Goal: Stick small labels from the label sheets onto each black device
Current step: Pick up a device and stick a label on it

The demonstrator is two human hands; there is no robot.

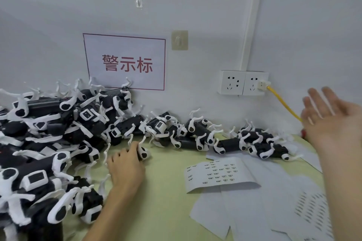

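Left hand: my left hand (127, 166) lies back-up on the desk (166, 191) at 7 o'clock, forearm coming in from the bottom edge.
Left fingers: my fingers (131, 149) are curled over one black device (144, 153) and hold it at the near edge of the heap.
Held device: black body with white clips, touching the desk, poking out at 1 o'clock of my knuckles.
Right hand: my right hand (329, 121) is raised in the air at 3 o'clock, palm towards me (it is blurred).
Right fingers: spread wide and straight, holding nothing.
Label sheet: a white label sheet (219, 174) with rows of small printed labels lies flat on the desk at 5 o'clock, between my two hands and touching neither.
Other sheets: more pale sheets (244, 211) lie overlapping under and beyond it, towards 4 and 5 o'clock; one at the far right shows rows of small marks.
Pile: a deep pile of devices (49, 143) fills 8 to 9 o'clock, stacked against the wall.
Row: a thinner row of devices (235, 139) runs along the wall's foot towards 3 o'clock, just beyond the label sheet.
Sign: a red-bordered paper sign (125, 62) with red characters is on the wall at 11 o'clock, above the pile.
Sockets: two white wall sockets (243, 83) sit at 2 o'clock; a yellow cable (284, 105) is plugged into the right one and runs down behind my right hand.
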